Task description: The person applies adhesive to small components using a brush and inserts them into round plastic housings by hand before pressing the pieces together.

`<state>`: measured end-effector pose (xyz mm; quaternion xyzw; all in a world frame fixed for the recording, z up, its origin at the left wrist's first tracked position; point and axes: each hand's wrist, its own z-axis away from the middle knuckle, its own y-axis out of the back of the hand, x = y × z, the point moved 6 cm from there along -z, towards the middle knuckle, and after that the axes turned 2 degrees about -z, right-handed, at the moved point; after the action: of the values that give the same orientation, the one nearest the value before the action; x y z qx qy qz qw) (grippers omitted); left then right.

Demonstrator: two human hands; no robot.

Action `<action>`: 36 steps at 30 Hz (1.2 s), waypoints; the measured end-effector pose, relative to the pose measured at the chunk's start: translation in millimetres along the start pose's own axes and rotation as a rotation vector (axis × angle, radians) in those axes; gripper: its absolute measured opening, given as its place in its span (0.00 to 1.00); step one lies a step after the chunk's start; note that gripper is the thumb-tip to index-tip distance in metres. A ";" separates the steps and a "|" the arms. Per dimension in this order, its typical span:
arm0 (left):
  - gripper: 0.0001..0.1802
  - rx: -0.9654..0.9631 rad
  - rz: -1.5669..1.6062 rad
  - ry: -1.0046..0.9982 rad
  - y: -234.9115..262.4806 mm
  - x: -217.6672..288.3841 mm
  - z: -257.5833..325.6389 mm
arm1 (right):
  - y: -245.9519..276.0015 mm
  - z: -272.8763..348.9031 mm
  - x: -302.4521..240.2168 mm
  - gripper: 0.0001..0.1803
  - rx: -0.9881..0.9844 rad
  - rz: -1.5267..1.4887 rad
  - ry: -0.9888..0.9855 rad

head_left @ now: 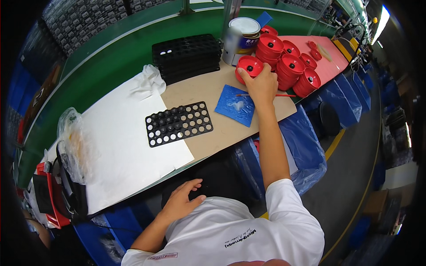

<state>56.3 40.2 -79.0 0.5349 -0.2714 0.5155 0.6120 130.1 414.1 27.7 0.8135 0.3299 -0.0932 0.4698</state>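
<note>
My right hand [262, 85] reaches across the bench with thumb and fingers around the rim of a red round cup-shaped part [248, 64], which has a black centre. Stacks of similar red parts [290, 66] stand just beyond and to the right. Below that hand lies a blue pad [230, 108] with a whitish smear, and a thin red-handled brush [286, 95] passes under the wrist. My left hand [184, 199] rests near my lap, fingers loosely spread, holding nothing. A black perforated tray [197, 130] with several small black pieces sits mid-bench.
Black trays [186, 57] are piled at the back beside a metal can [245, 33]. A crumpled white cloth [148, 82] and white sheet [120, 142] lie left of the tray. A clear plastic bag [75, 142] is far left. Blue-lined bins [306, 146] stand right of the bench.
</note>
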 end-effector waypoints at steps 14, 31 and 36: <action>0.29 0.008 -0.017 -0.037 -9.5 -5.0 -10.6 | 77.2 81.2 78.3 0.23 -0.247 -0.793 -0.166; 0.24 0.053 -0.096 0.079 -34.5 -44.0 -15.0 | -224.8 334.7 419.1 0.30 -1.259 0.161 -0.117; 0.24 0.123 -0.093 0.091 -31.3 -52.4 -5.8 | -234.8 327.8 397.7 0.25 -1.399 0.143 0.072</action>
<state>67.0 31.0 -138.7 0.5595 -0.1861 0.5260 0.6129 339.7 402.1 -498.3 0.3428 0.2734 0.1989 0.8765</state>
